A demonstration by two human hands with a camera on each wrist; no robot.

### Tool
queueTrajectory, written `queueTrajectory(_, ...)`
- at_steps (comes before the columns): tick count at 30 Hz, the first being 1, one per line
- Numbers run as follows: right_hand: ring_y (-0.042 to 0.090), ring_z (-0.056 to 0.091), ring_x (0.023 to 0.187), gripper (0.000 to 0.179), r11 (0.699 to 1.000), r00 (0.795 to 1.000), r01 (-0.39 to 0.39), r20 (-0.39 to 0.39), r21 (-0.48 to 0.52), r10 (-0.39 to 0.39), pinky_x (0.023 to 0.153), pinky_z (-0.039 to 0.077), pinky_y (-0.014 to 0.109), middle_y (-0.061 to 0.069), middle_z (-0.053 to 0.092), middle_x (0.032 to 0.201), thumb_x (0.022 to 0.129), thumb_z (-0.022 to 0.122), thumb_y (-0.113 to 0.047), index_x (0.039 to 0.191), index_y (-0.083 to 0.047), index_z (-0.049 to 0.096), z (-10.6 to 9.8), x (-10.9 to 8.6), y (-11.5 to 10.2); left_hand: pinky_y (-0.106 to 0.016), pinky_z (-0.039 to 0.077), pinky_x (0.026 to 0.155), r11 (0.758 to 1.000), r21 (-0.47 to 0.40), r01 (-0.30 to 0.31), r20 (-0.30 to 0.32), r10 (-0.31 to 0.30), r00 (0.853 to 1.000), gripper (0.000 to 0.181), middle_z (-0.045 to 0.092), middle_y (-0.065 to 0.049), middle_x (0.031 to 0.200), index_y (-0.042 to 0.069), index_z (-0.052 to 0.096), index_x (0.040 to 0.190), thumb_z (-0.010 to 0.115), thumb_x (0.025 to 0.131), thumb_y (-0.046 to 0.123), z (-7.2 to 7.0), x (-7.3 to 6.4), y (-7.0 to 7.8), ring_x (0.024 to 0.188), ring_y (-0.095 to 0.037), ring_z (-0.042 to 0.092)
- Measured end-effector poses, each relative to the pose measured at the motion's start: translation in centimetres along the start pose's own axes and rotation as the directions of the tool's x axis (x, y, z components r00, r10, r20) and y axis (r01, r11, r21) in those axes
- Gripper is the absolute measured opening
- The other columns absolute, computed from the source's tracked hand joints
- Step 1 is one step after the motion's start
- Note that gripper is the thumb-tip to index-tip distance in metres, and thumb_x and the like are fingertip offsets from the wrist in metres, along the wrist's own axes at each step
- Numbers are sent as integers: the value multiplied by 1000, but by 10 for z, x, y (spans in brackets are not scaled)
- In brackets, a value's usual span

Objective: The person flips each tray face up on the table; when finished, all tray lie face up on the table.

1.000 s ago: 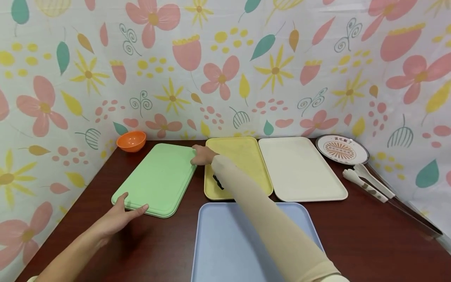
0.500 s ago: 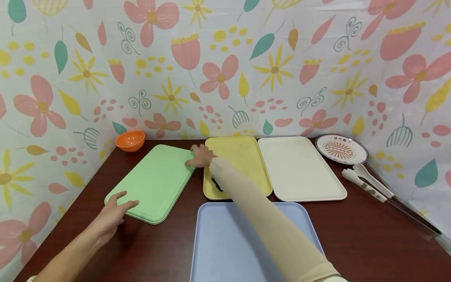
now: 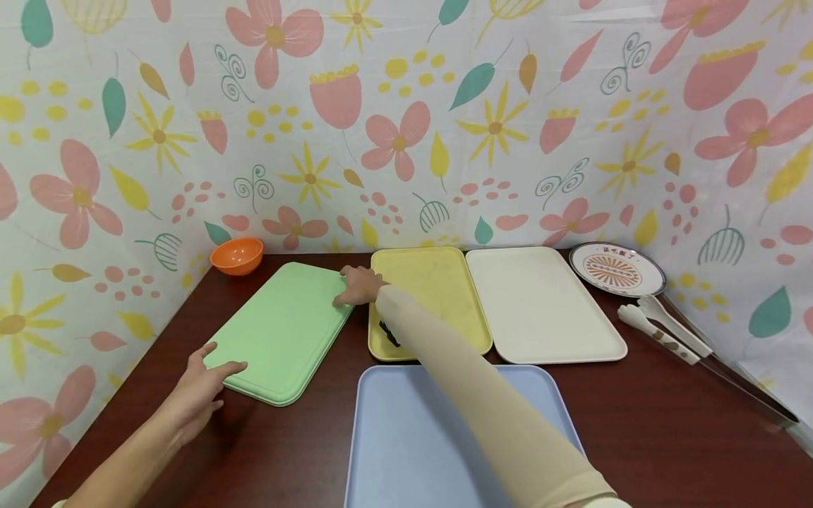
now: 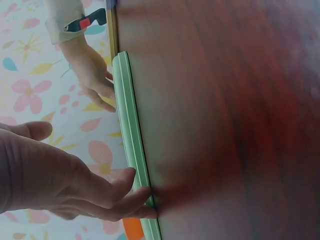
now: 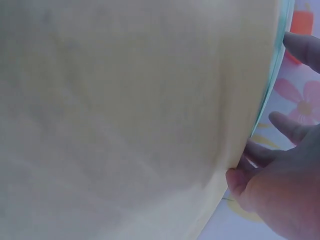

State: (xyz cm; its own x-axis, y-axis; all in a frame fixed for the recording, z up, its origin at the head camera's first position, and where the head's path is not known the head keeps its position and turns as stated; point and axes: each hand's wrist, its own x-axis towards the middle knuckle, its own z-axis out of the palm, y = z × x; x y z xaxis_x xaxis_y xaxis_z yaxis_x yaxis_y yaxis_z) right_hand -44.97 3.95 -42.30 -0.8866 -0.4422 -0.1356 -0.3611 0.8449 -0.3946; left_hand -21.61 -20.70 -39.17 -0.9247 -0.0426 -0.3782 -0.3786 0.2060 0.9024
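Observation:
In the head view a green tray (image 3: 279, 331) with a doubled edge lies slanted on the table at the left. My left hand (image 3: 200, 388) is at its near left corner, thumb and fingers spread. From the left wrist view, those fingertips (image 4: 147, 212) touch the side of the green tray (image 4: 131, 120). At the far right corner, my right hand (image 3: 363, 285) rests its fingers against the edge, thumb lying toward the top surface. The right wrist view shows loosely extended fingers (image 5: 292, 129) by the tray's rim, beyond the yellow tray (image 5: 125, 110).
A blue tray (image 3: 400, 437) lies in front, partly under my right sleeve (image 3: 483, 402). A white tray (image 3: 546, 303) stands beside the yellow one at the back. An orange bowl (image 3: 237, 256) is back left; a patterned plate (image 3: 616, 269) and tongs (image 3: 686, 339) are at right.
The green tray has slid slightly toward the front and turned a little. My left hand has moved slightly left and nearer, while my right hand has shifted slightly left along with the tray.

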Motion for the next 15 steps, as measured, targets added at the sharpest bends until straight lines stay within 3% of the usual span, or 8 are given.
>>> queueTrajectory(10, 34, 43, 127, 76, 998, 1000, 0, -1, 61, 0, 106, 32, 53, 11, 45, 141, 81, 77, -47, 145, -20, 46, -2, -3, 0, -65, 8, 113, 983, -181, -10, -47, 1, 999, 95, -34, -12, 157, 23, -29, 152, 51, 100, 20, 3, -3, 2, 144, -52, -14)
queueTrajectory(15, 37, 40, 132, 82, 1000, 1000, -7, 13, 25, 7, 107, 31, 55, 12, 41, 146, 82, 74, -50, 150, -21, 40, -1, -3, 0, -62, 10, 111, 981, -195, -8, -60, -4, 998, 92, -32, -12, 158, 20, -27, 153, 49, 100, 21, 5, -5, 0, 145, -49, -16)
